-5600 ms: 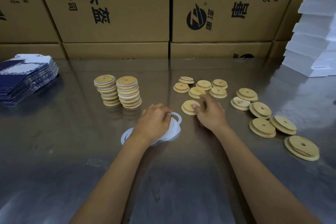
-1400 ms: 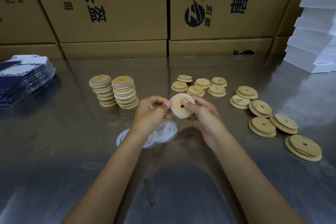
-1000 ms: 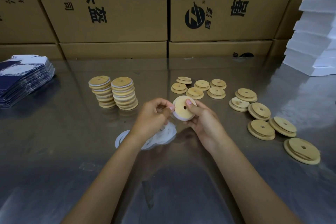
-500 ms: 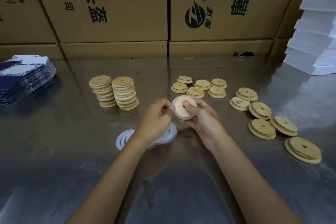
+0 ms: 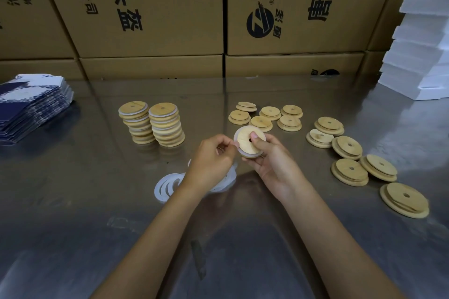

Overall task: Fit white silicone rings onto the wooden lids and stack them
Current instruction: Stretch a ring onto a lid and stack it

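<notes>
Surface: a shiny grey metal table (image 5: 73, 201) filled the lower frame, with printed brown cardboard boxes (image 5: 150, 7) stacked along its far edge.
Right hand: the right hand (image 5: 274, 165), at frame centre, gripped a round wooden lid with a centre hole (image 5: 245, 141), thumb laid across its face; a thin white silicone ring (image 5: 237, 148) sat around the lid's rim.
Left hand: the left hand (image 5: 211, 160), just left of the lid, had its fingers curled, fingertips pinching at the ring's left edge.
Loose rings: a pile of flat white silicone rings (image 5: 167, 187) lay on the table beneath the left wrist.
Finished stacks: two leaning stacks of ringed wooden lids (image 5: 153, 124) stood left of centre.
Bare lids: plain wooden lids (image 5: 349, 148) lay scattered to the centre and right.
Upper right: stacked white foam sheets (image 5: 422, 39).
Left edge: a pile of flat blue-and-white printed cartons (image 5: 31, 104).
</notes>
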